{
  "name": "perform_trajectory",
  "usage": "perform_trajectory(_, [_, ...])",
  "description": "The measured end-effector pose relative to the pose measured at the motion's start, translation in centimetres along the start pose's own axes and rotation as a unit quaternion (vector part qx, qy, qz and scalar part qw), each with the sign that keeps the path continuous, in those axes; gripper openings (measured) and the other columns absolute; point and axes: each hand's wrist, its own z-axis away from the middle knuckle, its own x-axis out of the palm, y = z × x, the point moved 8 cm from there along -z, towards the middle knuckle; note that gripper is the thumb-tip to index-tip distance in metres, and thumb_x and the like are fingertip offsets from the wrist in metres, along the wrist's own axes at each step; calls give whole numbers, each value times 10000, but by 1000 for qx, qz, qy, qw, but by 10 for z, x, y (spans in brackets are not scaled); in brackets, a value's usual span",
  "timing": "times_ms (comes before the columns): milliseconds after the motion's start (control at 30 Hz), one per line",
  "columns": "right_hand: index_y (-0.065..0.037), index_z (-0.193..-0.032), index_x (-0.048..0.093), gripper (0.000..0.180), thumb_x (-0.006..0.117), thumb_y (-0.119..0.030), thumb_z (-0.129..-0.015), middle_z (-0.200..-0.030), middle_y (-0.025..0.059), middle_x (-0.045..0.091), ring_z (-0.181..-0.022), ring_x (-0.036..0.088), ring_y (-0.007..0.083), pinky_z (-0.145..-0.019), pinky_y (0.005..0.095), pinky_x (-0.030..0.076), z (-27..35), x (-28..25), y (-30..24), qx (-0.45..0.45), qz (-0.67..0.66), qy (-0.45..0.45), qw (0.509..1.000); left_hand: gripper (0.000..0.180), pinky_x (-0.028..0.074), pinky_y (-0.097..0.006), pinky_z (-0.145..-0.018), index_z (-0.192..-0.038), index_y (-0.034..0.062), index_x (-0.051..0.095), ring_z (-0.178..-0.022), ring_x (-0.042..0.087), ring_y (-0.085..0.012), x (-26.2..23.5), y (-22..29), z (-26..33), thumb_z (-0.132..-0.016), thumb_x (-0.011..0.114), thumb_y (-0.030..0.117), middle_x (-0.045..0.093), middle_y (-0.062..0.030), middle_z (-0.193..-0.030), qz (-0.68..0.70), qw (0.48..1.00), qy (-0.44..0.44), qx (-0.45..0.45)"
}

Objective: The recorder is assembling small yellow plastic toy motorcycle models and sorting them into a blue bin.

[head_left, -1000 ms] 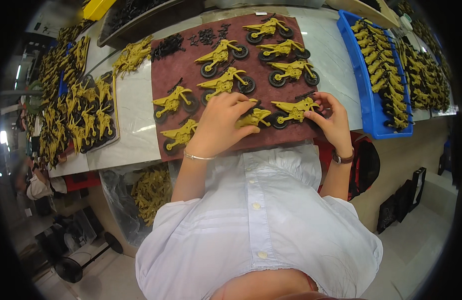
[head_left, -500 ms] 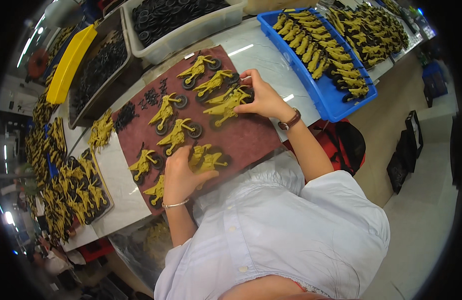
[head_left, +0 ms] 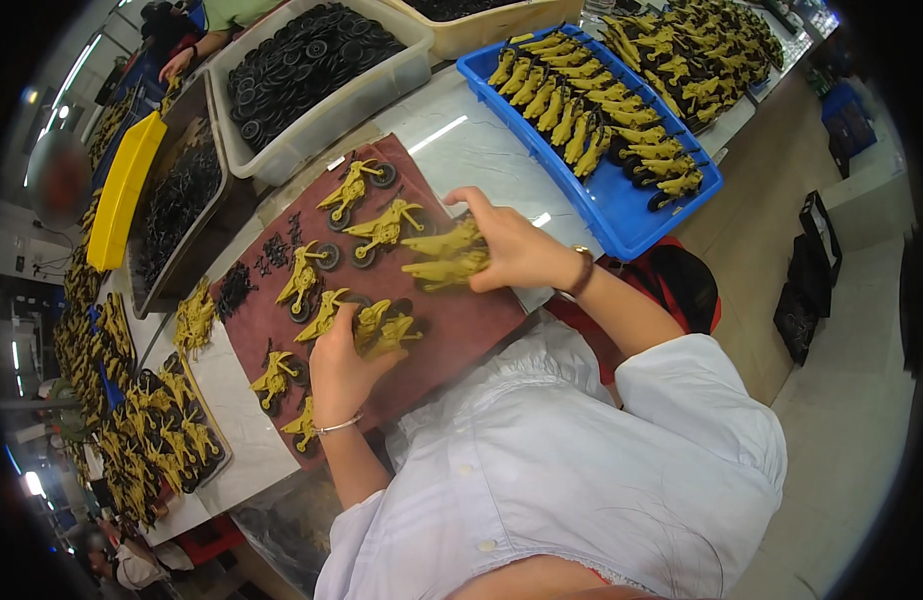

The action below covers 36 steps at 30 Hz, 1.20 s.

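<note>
A: At a worktop (head_left: 462, 140), a person gathers yellow toy motorcycles off a maroon mat (head_left: 462, 330). Which step is this?

B: Collecting, it seems. The right hand (head_left: 517, 250) is clamped on two motorcycles (head_left: 447, 258) at the mat's right edge; the left hand (head_left: 344, 368) presses another pair (head_left: 384, 330) near its front edge.

A: Next?

B: Likely lifting them toward the blue tray (head_left: 622, 205) without spilling any.

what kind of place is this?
Likely a toy assembly line in a factory: yellow toy motorcycles laid out on a maroon mat, a blue tray of finished ones, and a bin of black wheels.
</note>
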Motion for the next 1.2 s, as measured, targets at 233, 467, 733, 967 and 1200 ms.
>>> perform_trajectory(233, [-73,-1262,436,726,729,-33,-599,-1133,120,547,-1024,605,257,-905,325,481,86,-186,-36,-68,137,189,970,586,519,-377,-697,-1077,7,547,-796,676,-327,4,9,-1,-609,869,152,693,-156,-889,46,998,34,18])
perform_trajectory(467, [-74,-1255,449,748,718,16,-562,-1177,60,532,-1131,516,228,-1035,340,392,84,-204,36,-15,174,-29,984,547,525,-350,-712,-1064,4,554,-800,691,-284,9,8,-2,-614,853,90,701,-147,-900,94,995,34,15])
perform_trajectory(733, [-95,-1344,429,883,768,44,-541,-1294,86,514,-1194,502,279,-1077,367,359,63,-188,34,-73,243,-99,962,567,513,-337,-756,-1088,19,560,-834,673,-268,18,20,-5,-612,861,89,682,-131,-924,100,994,32,18])
perform_trajectory(967, [-107,-1385,421,911,773,57,-561,-1307,106,518,-1204,511,304,-1060,367,410,74,-194,35,-11,294,-60,954,632,517,-359,-754,-1152,29,535,-850,676,-307,20,23,-7,-622,865,125,682,-152,-944,83,995,51,26])
perform_trajectory(1200, [-41,-1079,586,433,744,16,-680,-1108,115,603,-1019,595,289,-906,355,490,109,-211,27,-111,366,136,914,763,523,-382,-741,-1248,-8,483,-856,676,-334,18,31,-20,-629,876,202,683,-179,-932,-23,998,52,32])
